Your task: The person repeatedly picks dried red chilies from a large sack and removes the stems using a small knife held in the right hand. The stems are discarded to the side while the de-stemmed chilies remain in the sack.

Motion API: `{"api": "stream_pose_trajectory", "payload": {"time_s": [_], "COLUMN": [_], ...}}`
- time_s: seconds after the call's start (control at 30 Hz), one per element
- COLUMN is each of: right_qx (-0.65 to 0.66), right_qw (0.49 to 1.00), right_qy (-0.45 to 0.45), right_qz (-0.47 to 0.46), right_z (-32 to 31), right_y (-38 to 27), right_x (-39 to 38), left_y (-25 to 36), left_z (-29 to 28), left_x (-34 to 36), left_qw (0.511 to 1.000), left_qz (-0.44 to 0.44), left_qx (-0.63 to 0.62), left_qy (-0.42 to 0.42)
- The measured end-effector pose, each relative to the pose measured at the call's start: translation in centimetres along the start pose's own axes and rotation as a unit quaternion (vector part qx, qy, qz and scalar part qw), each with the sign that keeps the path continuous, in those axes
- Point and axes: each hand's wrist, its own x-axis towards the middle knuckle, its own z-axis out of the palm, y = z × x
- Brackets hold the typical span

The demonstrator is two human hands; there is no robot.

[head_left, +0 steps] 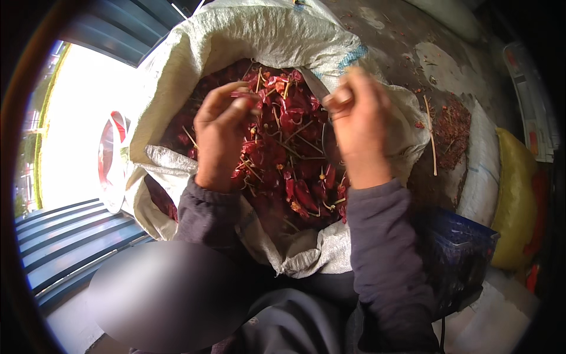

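Note:
A large white woven sack (194, 50), its mouth spread wide, holds many dark red dried chili peppers (303, 194) with pale stems. Over the left part of the heap, my left hand (221, 133) pinches a dried red chili (243, 94) between thumb and fingers. My right hand (362, 112) is raised above the sack's right side, its fingers curled together and smeared by motion. Whatever it may hold is too blurred to make out. Beside that hand, a thin grey strip (313, 84) slants over the peppers; its kind is unclear.
A blue plastic crate (463, 236) stands by my right forearm. Further right are a pile of reddish scraps (451, 130), a white sack (480, 168) and a yellow sack (513, 194). A red and white round container (112, 159) stands left, near blue corrugated metal (76, 242).

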Motion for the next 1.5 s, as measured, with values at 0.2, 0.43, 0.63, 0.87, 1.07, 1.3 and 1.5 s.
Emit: {"api": "stream_pose_trajectory", "payload": {"time_s": [0.2, 0.43, 0.63, 0.87, 1.07, 1.3, 1.5], "right_qx": [0.000, -0.027, -0.095, -0.351, -0.563, -0.632, -0.677], "right_qw": [0.994, 0.990, 0.980, 0.916, 0.813, 0.751, 0.693], "right_qy": [-0.075, -0.049, -0.022, -0.052, -0.148, -0.173, -0.171], "right_qz": [0.073, 0.127, 0.174, 0.187, 0.020, -0.077, -0.180], "right_z": [0.4, -2.3, -1.7, -1.2, 1.9, 1.5, 0.6], "right_y": [0.5, -1.9, -1.2, 0.7, 1.1, 1.0, 0.8], "right_x": [-1.1, -1.3, -2.2, -2.4, -4.0, -4.4, -4.4], "left_y": [0.0, -4.5, -2.4, -2.0, -1.8, -2.2, -1.5], "left_z": [-8.1, -5.8, -4.5, -1.8, 0.3, 1.5, 1.9], "left_x": [6.9, 7.2, 5.0, 2.5, 1.6, 1.4, 0.8], "left_qw": [0.848, 0.689, 0.693, 0.854, 0.978, 0.906, 0.917], "left_qz": [0.144, 0.149, 0.136, 0.206, 0.072, 0.230, 0.126], "left_qx": [0.487, 0.708, 0.708, 0.475, 0.183, 0.345, 0.325], "left_qy": [0.151, 0.046, 0.003, -0.040, -0.065, -0.080, -0.195]}}
